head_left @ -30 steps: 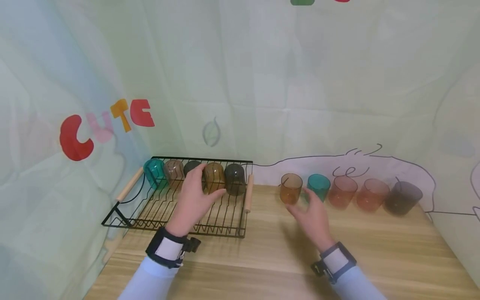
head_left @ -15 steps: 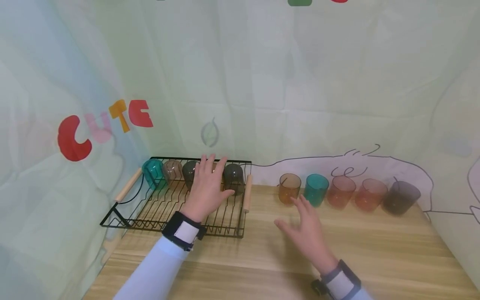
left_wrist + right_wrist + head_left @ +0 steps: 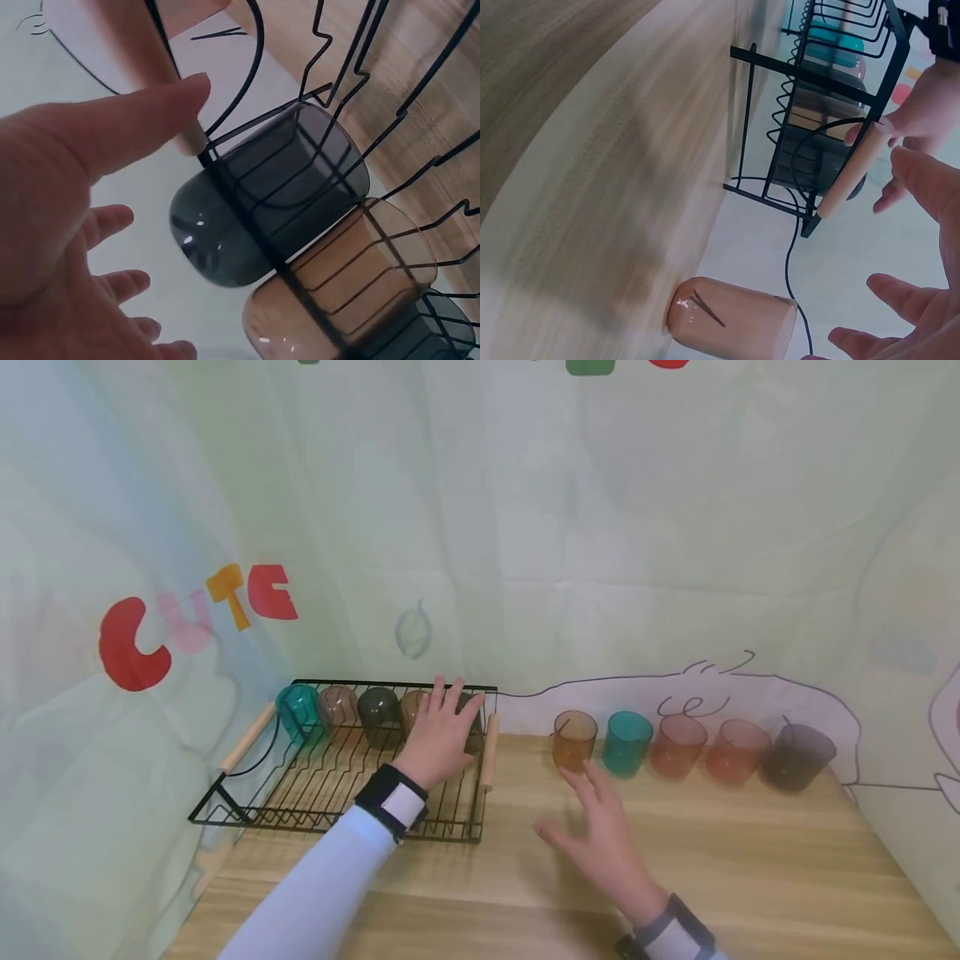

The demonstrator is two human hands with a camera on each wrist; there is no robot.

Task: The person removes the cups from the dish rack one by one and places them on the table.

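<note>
My left hand (image 3: pixel 441 737) hovers over the right end of a black wire dish rack (image 3: pixel 300 828), fingers spread. Partly hidden beneath it is an upside-down dark grey glass (image 3: pixel 217 225), with the thumb and fingers around its base but apart from it in the left wrist view. Along the rack's back row lean a teal glass (image 3: pixel 298 714), a brownish-pink glass (image 3: pixel 338 706), another dark grey glass (image 3: pixel 378 714) and an amber glass (image 3: pixel 337 270). My right hand (image 3: pixel 603 843) is open, its fingertips just in front of an upright orange glass (image 3: pixel 575 739) on the table.
Right of the orange glass stand a teal glass (image 3: pixel 627 743), two pink glasses (image 3: pixel 678 747) and a dark glass (image 3: pixel 798 758) in a row. Wooden handles (image 3: pixel 491 752) flank the rack. A printed curtain (image 3: pixel 525 568) hangs close behind everything.
My left hand has moved right across the rack, from the middle glasses to the dark grey end glass, spreading its fingers. My right hand has drawn back slightly from the orange glass.
</note>
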